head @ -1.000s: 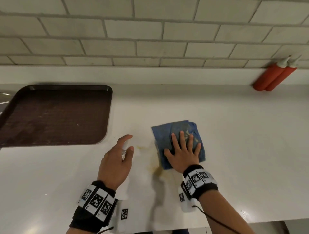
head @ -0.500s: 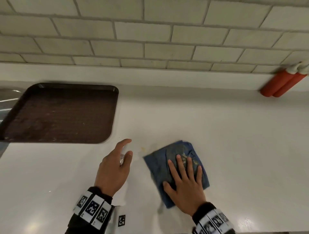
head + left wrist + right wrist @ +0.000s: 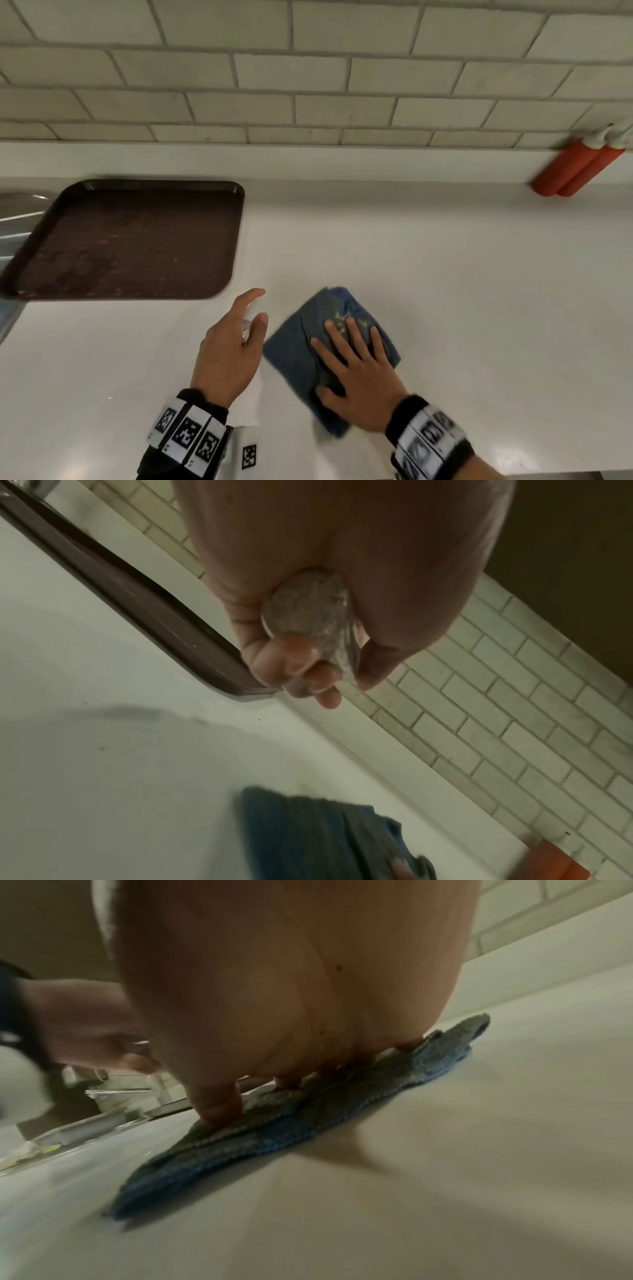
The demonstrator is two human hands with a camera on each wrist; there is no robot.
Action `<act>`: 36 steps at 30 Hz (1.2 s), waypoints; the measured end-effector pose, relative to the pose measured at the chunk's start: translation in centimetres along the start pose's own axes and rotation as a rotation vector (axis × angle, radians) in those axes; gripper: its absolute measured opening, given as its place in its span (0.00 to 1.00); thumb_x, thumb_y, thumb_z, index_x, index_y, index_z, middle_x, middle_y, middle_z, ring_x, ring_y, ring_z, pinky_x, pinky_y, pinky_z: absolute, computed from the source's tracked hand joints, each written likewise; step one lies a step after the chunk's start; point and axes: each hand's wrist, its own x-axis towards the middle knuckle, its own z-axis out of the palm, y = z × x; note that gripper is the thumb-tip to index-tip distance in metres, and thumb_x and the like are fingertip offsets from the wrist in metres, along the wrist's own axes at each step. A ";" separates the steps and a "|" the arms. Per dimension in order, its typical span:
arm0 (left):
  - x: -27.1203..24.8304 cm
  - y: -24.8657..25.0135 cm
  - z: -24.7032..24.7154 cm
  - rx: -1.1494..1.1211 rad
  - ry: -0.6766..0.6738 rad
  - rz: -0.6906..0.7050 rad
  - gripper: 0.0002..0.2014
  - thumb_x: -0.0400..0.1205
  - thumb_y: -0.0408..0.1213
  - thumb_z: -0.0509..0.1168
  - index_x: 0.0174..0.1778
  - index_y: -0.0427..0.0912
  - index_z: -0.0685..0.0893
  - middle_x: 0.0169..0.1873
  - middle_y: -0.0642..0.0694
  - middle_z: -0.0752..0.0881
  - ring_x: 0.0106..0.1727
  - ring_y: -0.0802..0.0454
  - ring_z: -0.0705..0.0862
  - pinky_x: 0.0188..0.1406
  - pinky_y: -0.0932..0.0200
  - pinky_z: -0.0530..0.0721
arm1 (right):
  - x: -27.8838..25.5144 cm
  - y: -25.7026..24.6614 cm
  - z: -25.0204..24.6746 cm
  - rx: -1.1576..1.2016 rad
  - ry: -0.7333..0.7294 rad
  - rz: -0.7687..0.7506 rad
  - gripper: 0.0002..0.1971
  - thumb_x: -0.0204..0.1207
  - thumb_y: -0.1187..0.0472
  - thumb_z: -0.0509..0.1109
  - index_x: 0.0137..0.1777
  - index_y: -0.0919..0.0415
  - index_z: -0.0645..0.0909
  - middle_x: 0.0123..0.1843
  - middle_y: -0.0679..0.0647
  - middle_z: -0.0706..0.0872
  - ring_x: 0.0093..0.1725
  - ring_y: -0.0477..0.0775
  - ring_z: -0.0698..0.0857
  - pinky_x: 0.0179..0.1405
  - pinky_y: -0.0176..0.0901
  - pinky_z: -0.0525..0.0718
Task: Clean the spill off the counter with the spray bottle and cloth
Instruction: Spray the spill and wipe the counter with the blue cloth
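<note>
The right hand presses flat, fingers spread, on a folded blue cloth blotched yellowish on top, lying near the counter's front edge, while the left hand curls around a small clear spray bottle just beside it.

Cloth on counter, right of tray

A: Right hand flat, fingers spread, pressing the folded blue cloth onto the white counter!

B: Left hand grips the small clear spray bottle beside it; dark brown rectangular tray sits further left.
</note>
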 end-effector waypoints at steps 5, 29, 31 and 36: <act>0.0 0.3 0.0 -0.013 -0.006 0.001 0.19 0.86 0.51 0.58 0.73 0.68 0.70 0.37 0.55 0.84 0.46 0.50 0.84 0.56 0.48 0.82 | -2.0 0.0 0.5 0.070 -0.018 0.031 0.39 0.71 0.27 0.59 0.82 0.37 0.63 0.85 0.47 0.64 0.83 0.66 0.65 0.73 0.67 0.54; 3.5 10.6 8.9 0.009 -0.062 0.068 0.19 0.86 0.49 0.59 0.74 0.64 0.71 0.55 0.58 0.84 0.53 0.52 0.83 0.54 0.53 0.78 | -14.9 25.3 0.1 0.284 -0.040 0.886 0.37 0.80 0.31 0.44 0.83 0.35 0.28 0.87 0.46 0.28 0.85 0.63 0.31 0.82 0.72 0.42; 3.6 12.0 10.3 0.009 -0.064 0.062 0.19 0.87 0.49 0.59 0.75 0.64 0.70 0.54 0.56 0.84 0.53 0.52 0.82 0.53 0.53 0.78 | -16.0 27.4 0.4 0.264 -0.082 0.891 0.37 0.78 0.29 0.43 0.83 0.34 0.30 0.87 0.47 0.28 0.85 0.65 0.31 0.81 0.74 0.44; 4.7 15.3 12.3 0.014 -0.020 0.032 0.20 0.87 0.47 0.59 0.77 0.63 0.70 0.54 0.51 0.85 0.54 0.55 0.79 0.53 0.54 0.74 | -13.3 31.9 -1.9 0.303 -0.095 0.877 0.39 0.80 0.30 0.46 0.84 0.37 0.30 0.87 0.50 0.28 0.84 0.67 0.30 0.79 0.77 0.40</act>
